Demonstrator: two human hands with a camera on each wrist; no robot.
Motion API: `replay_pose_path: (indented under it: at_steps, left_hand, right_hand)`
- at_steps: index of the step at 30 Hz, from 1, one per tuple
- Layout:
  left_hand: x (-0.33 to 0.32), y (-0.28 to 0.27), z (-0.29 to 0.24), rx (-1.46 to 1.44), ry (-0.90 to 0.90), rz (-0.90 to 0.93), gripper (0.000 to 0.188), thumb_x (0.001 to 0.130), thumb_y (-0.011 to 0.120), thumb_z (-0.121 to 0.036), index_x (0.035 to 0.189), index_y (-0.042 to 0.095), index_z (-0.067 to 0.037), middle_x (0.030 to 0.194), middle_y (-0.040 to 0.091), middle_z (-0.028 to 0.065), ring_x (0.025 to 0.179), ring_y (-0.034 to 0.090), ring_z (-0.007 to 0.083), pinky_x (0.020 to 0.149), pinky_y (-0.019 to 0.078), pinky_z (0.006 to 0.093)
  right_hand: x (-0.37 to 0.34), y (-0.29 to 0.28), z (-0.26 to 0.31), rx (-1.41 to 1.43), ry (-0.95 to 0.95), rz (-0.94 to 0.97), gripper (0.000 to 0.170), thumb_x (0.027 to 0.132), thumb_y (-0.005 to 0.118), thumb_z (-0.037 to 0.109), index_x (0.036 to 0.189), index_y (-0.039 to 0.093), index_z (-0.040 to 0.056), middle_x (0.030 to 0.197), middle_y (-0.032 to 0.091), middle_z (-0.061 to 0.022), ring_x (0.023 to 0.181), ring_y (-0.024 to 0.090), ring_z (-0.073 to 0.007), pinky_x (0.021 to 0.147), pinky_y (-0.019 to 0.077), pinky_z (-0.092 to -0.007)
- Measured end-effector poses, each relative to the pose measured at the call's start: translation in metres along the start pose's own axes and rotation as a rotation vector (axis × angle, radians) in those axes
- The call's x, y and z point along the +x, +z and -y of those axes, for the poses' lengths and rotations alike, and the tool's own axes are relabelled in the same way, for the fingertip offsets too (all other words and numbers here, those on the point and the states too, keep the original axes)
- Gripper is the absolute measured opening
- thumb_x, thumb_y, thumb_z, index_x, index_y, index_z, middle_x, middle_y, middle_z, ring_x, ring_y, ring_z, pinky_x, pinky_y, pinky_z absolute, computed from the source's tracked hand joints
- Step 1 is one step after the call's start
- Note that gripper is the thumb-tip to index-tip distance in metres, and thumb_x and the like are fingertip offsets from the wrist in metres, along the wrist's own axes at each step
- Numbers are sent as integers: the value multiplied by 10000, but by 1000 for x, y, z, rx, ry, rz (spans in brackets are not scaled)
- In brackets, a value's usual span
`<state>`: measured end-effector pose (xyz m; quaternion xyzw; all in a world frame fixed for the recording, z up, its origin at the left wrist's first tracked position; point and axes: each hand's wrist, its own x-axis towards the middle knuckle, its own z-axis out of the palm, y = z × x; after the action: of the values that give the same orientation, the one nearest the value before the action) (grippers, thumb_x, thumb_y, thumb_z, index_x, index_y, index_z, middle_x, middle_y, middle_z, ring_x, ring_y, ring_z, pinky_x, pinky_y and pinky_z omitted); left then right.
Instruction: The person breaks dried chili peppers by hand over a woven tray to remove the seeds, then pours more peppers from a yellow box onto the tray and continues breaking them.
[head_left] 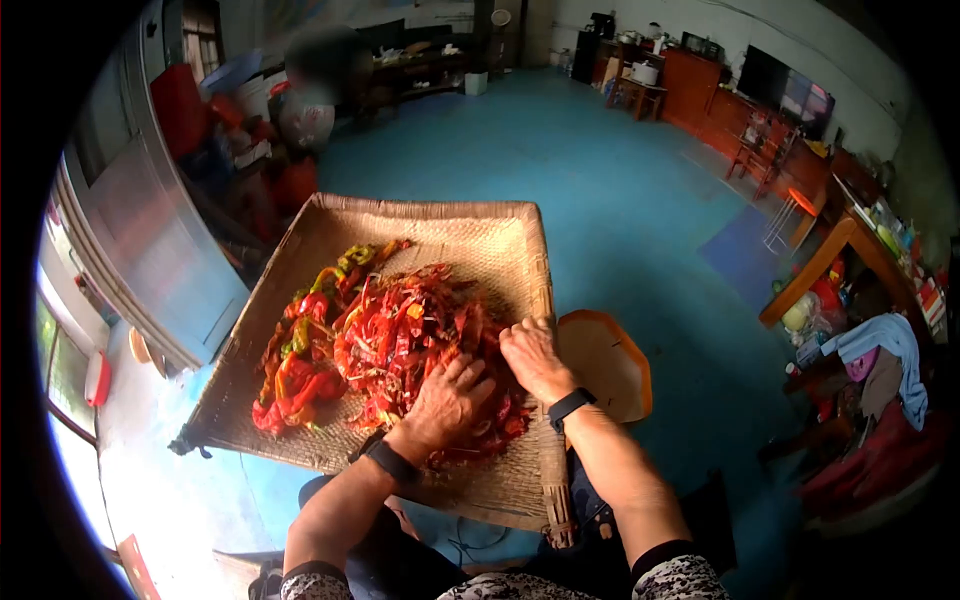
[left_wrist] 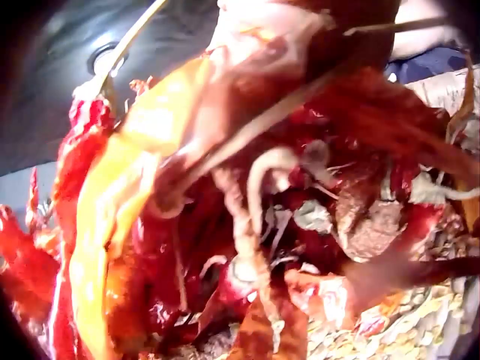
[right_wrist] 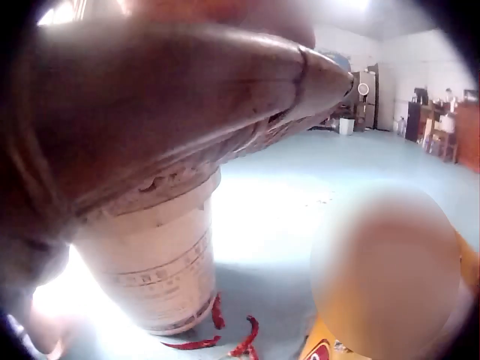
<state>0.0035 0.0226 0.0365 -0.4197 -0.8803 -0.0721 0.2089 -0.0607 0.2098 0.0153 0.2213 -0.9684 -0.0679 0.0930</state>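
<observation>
Sorting only partway, I'm judging: a smaller red-green pepper batch (head_left: 298, 385) is lying left in the woven tray (head_left: 490, 225), the big chili heap (head_left: 385, 325) is awaiting work, and my bent-fingered left grip (head_left: 447, 402) and right grip (head_left: 537, 362) are resting there, openness and any hold untellable.

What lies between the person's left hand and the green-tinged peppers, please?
In the head view, part of the heap of red peppers lies between the left hand and the green-tinged peppers.
</observation>
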Motion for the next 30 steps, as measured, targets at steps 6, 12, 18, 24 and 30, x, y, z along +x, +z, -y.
replay_pose_path:
  at_steps: [6,12,18,24,30]
  left_hand:
    - [-13,10,37,95,-218,-20,307,780,626,-148,1084,624,-106,1159,577,75,1127,495,255,926,411,400]
    - [-26,-12,61,-77,-289,-10,236,831,619,-80,1063,629,-43,1131,615,103,1106,528,280,936,440,396]
    - [-31,-12,56,-209,-194,82,243,798,635,-55,1040,635,-42,977,636,109,979,581,290,860,484,399]
    - [-36,-14,44,-230,-209,108,230,821,606,-68,1050,629,-55,928,627,103,928,587,279,806,495,375]
    - [-43,-7,43,-159,-155,76,238,828,603,-81,1064,628,-61,955,622,94,939,581,266,825,479,372]
  right_hand:
    - [-8,-32,-14,480,59,-122,67,909,492,20,967,514,46,764,524,-91,724,546,-217,635,466,-403]
    - [-26,-67,-14,759,224,-427,239,953,525,142,1177,569,73,877,683,-171,748,680,-288,627,528,-377]
    - [-20,-47,-36,790,251,-749,239,969,509,161,1167,574,42,815,662,-100,683,624,-173,661,507,-304]
    - [-25,-36,-69,703,496,-811,228,965,489,186,1127,577,51,823,674,-167,721,668,-299,651,517,-388]
    - [-40,-31,-91,161,780,-367,183,926,541,183,1037,604,51,936,666,-168,900,634,-360,749,511,-463]
